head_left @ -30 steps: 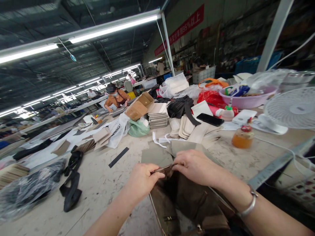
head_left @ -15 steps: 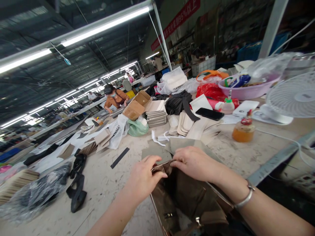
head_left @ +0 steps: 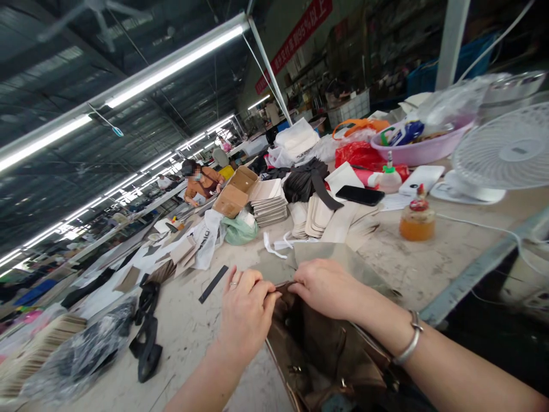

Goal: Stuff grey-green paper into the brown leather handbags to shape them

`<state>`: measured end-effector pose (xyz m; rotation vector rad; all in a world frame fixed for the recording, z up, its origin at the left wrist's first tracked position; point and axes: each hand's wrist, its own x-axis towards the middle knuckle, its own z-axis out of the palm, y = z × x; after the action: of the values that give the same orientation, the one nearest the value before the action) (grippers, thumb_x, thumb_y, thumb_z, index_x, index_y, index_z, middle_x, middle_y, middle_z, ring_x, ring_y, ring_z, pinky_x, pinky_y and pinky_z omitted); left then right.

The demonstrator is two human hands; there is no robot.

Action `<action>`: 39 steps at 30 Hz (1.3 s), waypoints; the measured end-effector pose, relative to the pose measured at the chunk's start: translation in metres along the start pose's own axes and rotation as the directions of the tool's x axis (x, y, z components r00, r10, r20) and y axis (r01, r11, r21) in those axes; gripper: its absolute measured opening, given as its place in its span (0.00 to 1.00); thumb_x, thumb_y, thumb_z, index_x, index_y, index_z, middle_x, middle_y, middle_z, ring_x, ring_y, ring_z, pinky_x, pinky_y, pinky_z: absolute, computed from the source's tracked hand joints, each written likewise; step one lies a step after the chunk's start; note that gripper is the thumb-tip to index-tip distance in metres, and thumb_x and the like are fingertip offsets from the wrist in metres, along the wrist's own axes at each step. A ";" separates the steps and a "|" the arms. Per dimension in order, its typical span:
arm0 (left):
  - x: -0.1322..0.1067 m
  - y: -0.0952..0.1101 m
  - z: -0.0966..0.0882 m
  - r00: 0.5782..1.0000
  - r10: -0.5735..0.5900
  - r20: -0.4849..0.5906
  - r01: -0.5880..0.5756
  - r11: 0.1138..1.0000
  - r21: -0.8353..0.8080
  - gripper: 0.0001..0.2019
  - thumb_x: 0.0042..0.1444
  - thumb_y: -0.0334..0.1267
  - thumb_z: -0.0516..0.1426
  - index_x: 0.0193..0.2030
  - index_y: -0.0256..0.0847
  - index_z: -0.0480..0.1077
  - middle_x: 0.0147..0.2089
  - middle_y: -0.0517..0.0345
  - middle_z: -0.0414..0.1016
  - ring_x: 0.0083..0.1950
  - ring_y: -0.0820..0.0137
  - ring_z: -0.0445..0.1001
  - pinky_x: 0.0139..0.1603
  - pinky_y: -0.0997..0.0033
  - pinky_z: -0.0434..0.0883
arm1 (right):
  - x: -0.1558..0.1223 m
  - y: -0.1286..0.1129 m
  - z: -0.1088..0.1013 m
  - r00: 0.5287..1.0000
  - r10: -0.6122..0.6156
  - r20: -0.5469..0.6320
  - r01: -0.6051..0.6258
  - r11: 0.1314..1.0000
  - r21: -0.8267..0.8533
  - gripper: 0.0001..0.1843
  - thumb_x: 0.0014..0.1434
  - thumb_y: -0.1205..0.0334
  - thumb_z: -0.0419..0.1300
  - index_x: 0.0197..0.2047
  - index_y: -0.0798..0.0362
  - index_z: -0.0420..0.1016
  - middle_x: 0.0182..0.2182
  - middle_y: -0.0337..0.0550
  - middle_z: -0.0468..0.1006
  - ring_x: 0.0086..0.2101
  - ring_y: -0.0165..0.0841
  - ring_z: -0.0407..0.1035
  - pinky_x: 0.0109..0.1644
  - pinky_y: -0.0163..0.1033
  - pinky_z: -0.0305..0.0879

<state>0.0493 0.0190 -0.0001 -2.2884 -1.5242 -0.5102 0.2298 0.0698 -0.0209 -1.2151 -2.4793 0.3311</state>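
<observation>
cluttered table (head_left: 193, 335), brown bag (head_left: 321, 343) by its edge in apparent pinch of left fingers (head_left: 259, 286) and right fingers (head_left: 306, 277)

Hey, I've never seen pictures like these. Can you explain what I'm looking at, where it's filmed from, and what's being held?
There's no machine here, just a person's two bare hands. The camera is worn on that person's head, looking forward and down, so you see roughly what they see. The left hand and right hand both pinch the upper edge of a brown bag-like piece. On the worktable lie a black phone, a jar of orange liquid, a white fan, a stack of pale panels and a black strap. Farther back, a co-worker leans over a work surface.
</observation>
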 end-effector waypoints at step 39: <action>-0.003 -0.017 0.017 0.998 0.042 0.049 -0.022 0.936 -0.352 0.05 0.56 0.28 0.54 0.32 0.41 0.67 0.36 0.58 0.76 0.41 0.71 0.76 0.50 0.67 0.72 | -0.001 -0.005 0.005 0.998 0.068 0.016 -0.070 0.993 0.092 0.17 0.62 0.54 0.51 0.30 0.50 0.78 0.31 0.42 0.79 0.35 0.35 0.72 0.35 0.36 0.59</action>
<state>0.0339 0.0307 -0.0149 -2.6085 -1.5190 -0.7705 0.2246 0.0661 -0.0233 -1.2664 -2.4079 0.4678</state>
